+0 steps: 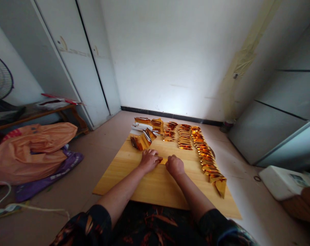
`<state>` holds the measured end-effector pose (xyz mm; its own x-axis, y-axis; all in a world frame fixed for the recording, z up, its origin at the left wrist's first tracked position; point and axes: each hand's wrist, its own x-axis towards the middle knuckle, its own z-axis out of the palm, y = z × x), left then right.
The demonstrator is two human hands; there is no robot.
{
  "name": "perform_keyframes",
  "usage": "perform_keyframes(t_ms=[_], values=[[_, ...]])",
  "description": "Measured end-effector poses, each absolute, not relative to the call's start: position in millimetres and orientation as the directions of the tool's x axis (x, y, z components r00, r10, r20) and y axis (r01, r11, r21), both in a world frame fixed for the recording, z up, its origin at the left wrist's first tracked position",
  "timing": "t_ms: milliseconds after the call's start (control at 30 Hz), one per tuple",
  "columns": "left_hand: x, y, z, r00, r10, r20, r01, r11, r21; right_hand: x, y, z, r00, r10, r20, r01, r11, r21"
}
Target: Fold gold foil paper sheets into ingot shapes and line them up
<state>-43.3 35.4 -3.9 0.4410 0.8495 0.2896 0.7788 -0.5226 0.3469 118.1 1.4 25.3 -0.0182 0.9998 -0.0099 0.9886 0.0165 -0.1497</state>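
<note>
Between my two hands a small piece of gold foil paper (164,161) lies low over the wooden board (142,181). My left hand (149,161) is closed on its left end, and the fingers of my right hand (175,166) are curled on its right end. Just beyond my left hand is a fanned stack of gold foil sheets (142,141). Folded gold foil pieces stand in rows, one short row (169,132), another (185,137) beside it, and a long curving row (206,157) down the board's right side.
A white roll (142,126) and more gold sheets (157,125) sit at the board's far left corner. An orange bag (42,140) lies on a purple bag (52,174) at left. A white box (283,182) stands at right, near the grey refrigerator (275,112).
</note>
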Motion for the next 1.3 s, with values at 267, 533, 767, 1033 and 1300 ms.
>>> perform_keyframes(t_ms=[267,533,767,1033,1300], values=[[-38,39,-12,0.365,0.892,0.264,0.783,-0.448,0.432,111,7,16,0.034,0.998,-0.048,0.947,-0.047,-0.318],[-38,42,-11,0.346,0.915,0.207,0.797,-0.403,0.449,112,10,21,0.046,0.994,-0.097,0.934,-0.077,-0.348],[-37,40,-5,0.331,0.930,0.162,0.813,-0.368,0.451,109,10,24,0.075,0.987,-0.139,0.922,-0.122,-0.367],[-38,40,-5,0.343,0.928,0.147,0.822,-0.372,0.432,124,16,18,0.075,0.986,-0.146,0.881,-0.134,-0.454],[-46,43,-11,0.440,0.887,0.139,0.800,-0.458,0.387,149,11,14,0.101,0.982,-0.161,0.848,-0.169,-0.502]])
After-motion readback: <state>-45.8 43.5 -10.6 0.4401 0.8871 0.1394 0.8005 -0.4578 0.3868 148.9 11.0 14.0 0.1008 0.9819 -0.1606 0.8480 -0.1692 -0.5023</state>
